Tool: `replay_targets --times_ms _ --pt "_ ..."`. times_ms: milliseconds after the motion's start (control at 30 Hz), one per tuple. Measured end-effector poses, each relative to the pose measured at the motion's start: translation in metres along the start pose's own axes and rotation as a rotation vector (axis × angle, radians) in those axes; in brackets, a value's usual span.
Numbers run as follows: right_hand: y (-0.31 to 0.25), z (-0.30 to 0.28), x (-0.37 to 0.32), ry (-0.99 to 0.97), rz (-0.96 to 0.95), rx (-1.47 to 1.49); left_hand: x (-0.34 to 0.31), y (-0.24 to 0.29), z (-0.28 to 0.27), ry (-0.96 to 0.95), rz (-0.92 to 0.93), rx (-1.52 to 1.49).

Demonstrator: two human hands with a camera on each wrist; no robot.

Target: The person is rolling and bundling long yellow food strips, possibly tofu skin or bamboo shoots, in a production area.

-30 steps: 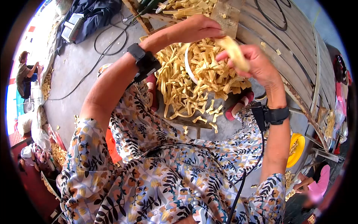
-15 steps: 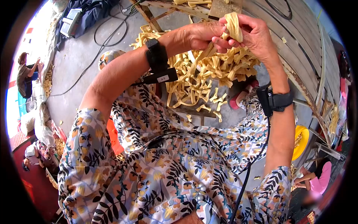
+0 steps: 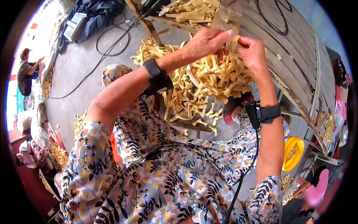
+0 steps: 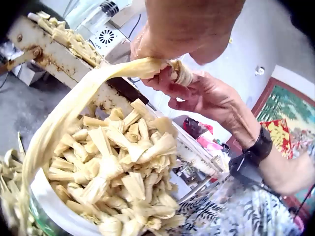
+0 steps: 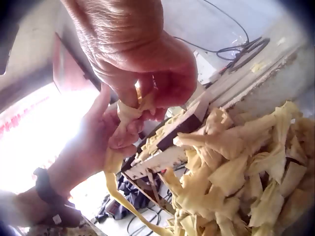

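Observation:
Pale yellow strip [image 3: 232,44] is pinched between the fingertips of my left hand [image 3: 207,44] and right hand [image 3: 254,54], above a heap of knotted yellow pieces [image 3: 223,76]. In the left wrist view the strip [image 4: 74,98] trails down in a long tail, and its other part is wound in a small coil [image 4: 183,73] at the fingers of the right hand [image 4: 211,98]. The right wrist view shows a folded bit of strip [image 5: 128,113] between both hands' fingers. The heap fills a container with a white rim [image 4: 64,211].
A slatted wooden surface [image 3: 283,48] with a rusty frame stands ahead and to the right, bearing more yellow pieces [image 3: 197,11]. Loose strips [image 3: 175,106] lie below the heap. A yellow basin [image 3: 293,154] is at the right; a cable [image 3: 80,82] crosses the floor. Two people sit farther off.
Both hands came together on the strip, which earlier hung as a longer loop from the right hand. Since half a second ago they have shifted slightly down in the head view, and the strip is turned between them.

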State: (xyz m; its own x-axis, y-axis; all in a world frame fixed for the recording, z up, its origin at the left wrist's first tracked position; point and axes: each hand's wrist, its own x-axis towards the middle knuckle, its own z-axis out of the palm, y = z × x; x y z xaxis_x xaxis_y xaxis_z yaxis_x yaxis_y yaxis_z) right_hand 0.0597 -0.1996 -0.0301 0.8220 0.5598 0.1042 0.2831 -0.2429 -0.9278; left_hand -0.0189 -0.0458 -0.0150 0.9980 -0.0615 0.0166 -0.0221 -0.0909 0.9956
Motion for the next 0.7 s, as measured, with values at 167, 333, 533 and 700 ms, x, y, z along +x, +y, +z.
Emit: replay_targets --times_ms 167,333,533,700 --pt "-0.007 0.013 -0.009 0.258 -0.385 -0.447 0.014 -0.026 0.002 0.164 0.477 0.715" --pt "-0.018 0.002 -0.007 0.268 -0.172 0.307 0.007 -0.02 0.004 0.087 -0.137 -0.297" --pt "-0.011 -0.025 0.0 0.393 0.136 0.682 0.002 -0.005 -0.001 -0.107 -0.15 -0.317" --pt "-0.006 -0.023 -0.003 0.349 0.187 0.706 0.0 -0.019 -0.014 -0.224 -0.252 -0.495"
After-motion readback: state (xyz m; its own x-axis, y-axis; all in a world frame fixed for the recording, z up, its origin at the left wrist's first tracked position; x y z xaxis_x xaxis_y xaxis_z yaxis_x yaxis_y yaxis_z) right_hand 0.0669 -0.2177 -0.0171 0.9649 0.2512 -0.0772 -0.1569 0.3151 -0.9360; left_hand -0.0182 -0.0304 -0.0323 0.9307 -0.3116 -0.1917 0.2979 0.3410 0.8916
